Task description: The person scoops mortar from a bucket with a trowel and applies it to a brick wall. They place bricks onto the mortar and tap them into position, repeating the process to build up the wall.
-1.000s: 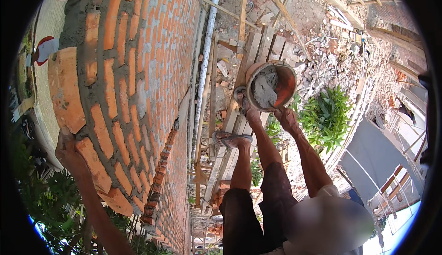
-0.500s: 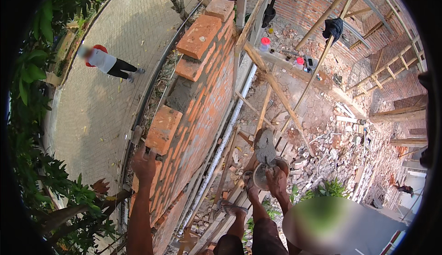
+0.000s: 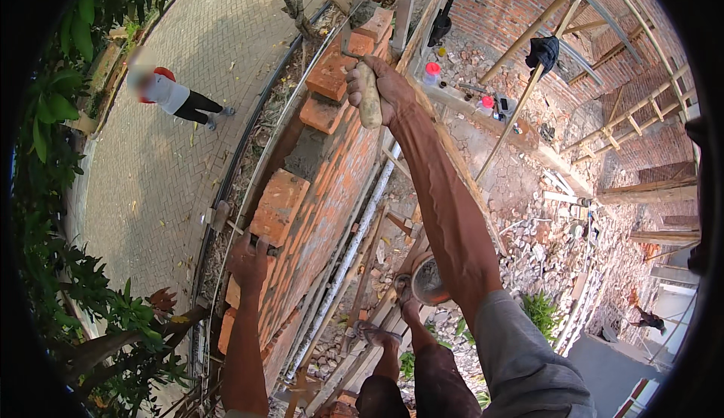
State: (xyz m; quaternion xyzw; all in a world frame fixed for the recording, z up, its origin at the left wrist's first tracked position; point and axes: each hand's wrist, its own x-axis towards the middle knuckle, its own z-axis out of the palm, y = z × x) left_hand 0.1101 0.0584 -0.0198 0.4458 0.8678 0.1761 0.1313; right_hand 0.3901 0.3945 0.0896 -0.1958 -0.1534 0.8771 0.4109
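My right hand [image 3: 386,92] is wrapped round the pale handle of a trowel [image 3: 369,99]. The trowel's blade, loaded with grey mortar [image 3: 365,12], is over the far end of the brick wall [image 3: 324,199]. On the wall top, my left hand [image 3: 249,261] rests against the near end of an orange brick [image 3: 279,205], its visible fingers apart. Grey mortar [image 3: 308,152] lies bare in the gap beyond that brick. Past the gap are a smaller brick [image 3: 322,114] and a larger brick [image 3: 329,75]. A bucket [image 3: 416,288] holding mortar stands by my feet.
Planks [image 3: 369,361] lie beneath my feet. A taut line runs along the wall's left side. Leaning timber [image 3: 558,33] and broken-brick rubble [image 3: 528,259] occupy the right side. A person [image 3: 175,95] stands on the paved road [image 3: 143,192] at left.
My right hand has lifted the mortar-laden trowel from the bucket up to the wall's far end. My left hand stays at the same brick.
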